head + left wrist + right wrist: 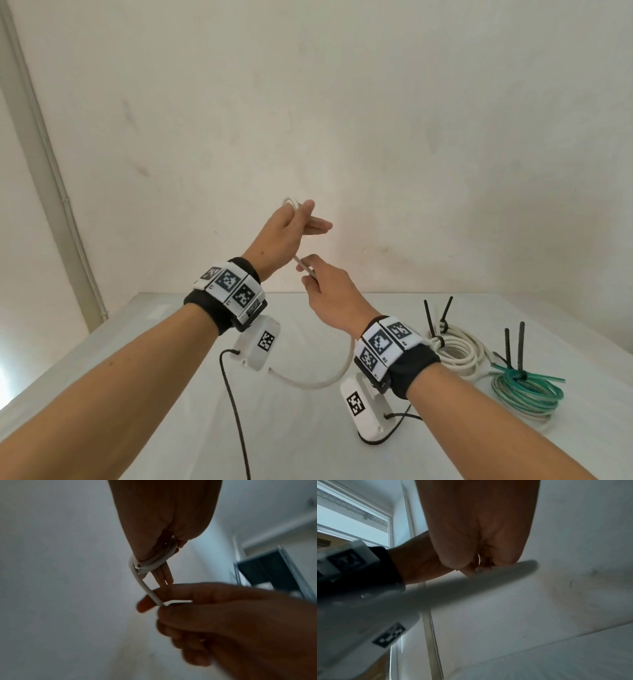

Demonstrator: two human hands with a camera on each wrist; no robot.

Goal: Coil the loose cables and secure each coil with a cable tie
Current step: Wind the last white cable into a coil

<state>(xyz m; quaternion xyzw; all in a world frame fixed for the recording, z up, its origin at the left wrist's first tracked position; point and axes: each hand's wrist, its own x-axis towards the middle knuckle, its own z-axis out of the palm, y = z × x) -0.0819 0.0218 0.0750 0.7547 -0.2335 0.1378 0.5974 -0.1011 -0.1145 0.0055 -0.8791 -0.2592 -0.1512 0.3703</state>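
Observation:
A loose white cable (308, 385) sags in a loop over the table and rises to both hands. My left hand (291, 229) is raised in front of the wall. The cable (150, 562) is wound around its palm, my thumb presses it there, and the fingers point straight out. Just below, my right hand (329, 291) pinches the cable (149, 592) between thumb and forefinger. In the right wrist view the right hand's palm (479, 520) fills the top, and the blurred cable (488, 577) crosses beneath it.
On the white table (171, 377) at the right lie a coiled white cable (455, 346) and a coiled green cable (527, 390), each bound with upright black ties. A thin black lead (236, 411) hangs from my left wrist camera.

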